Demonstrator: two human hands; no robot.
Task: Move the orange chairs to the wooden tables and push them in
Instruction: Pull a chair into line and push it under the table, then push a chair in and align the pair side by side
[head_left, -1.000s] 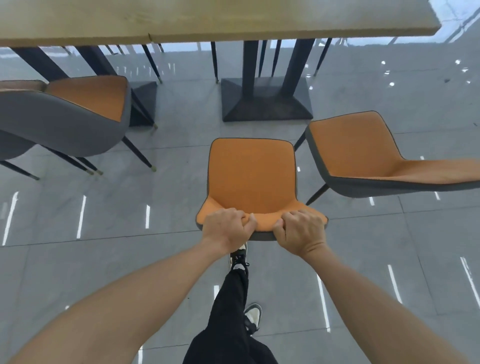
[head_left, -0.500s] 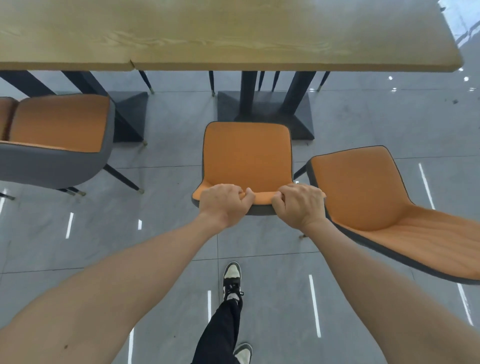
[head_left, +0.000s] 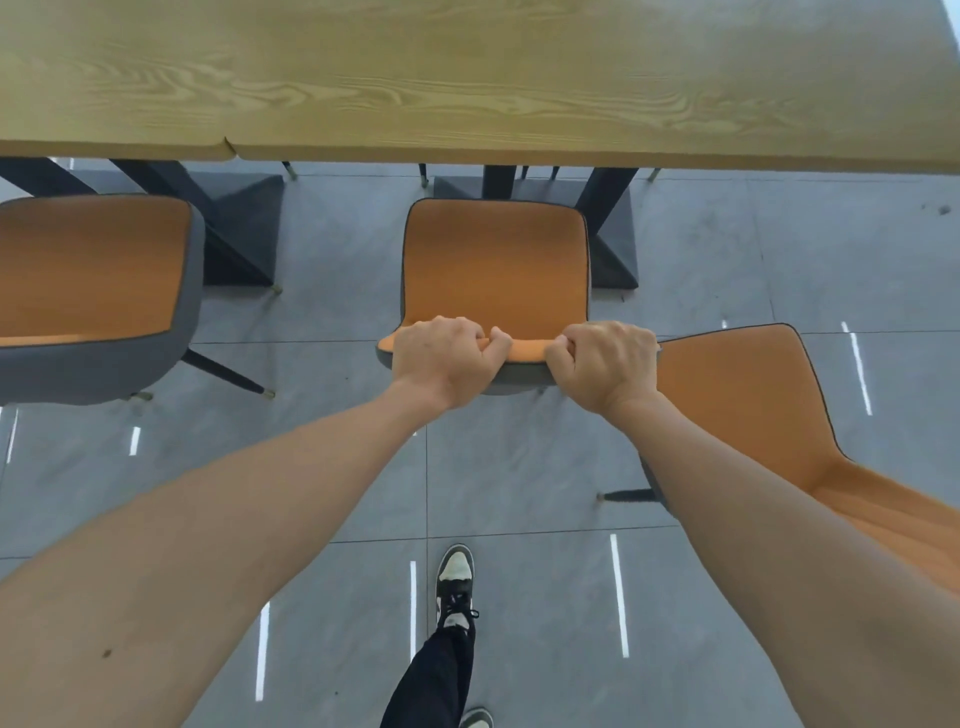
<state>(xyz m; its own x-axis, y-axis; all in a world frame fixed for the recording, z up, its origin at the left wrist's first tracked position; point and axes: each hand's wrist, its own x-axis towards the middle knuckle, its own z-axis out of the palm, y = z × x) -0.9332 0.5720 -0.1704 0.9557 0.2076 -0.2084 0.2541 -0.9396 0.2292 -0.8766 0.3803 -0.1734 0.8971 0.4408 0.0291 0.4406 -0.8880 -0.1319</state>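
The middle chair (head_left: 496, 265) has come closer to the table (head_left: 467, 78) than it was half a second ago: its front edge now sits just short of the tabletop's near edge, in front of the dark table base (head_left: 613, 234). Both arms are stretched out over the grey tiled floor (head_left: 519, 467). The left hand (head_left: 441, 361) is wrapped around the top of the chair's backrest, fingers curled over the orange padding and thumb pressed on the near side. The right hand (head_left: 605, 364) grips the same rim just beside it, fingers closed over the edge in the same way. A second chair (head_left: 93, 291) stands to the left, near the table, its seat facing away from the middle one. A third chair (head_left: 769, 415) stands angled at the right, its backrest just beside the right hand; whether they touch cannot be told. One shoe (head_left: 455, 584) is planted on the floor below the hands.
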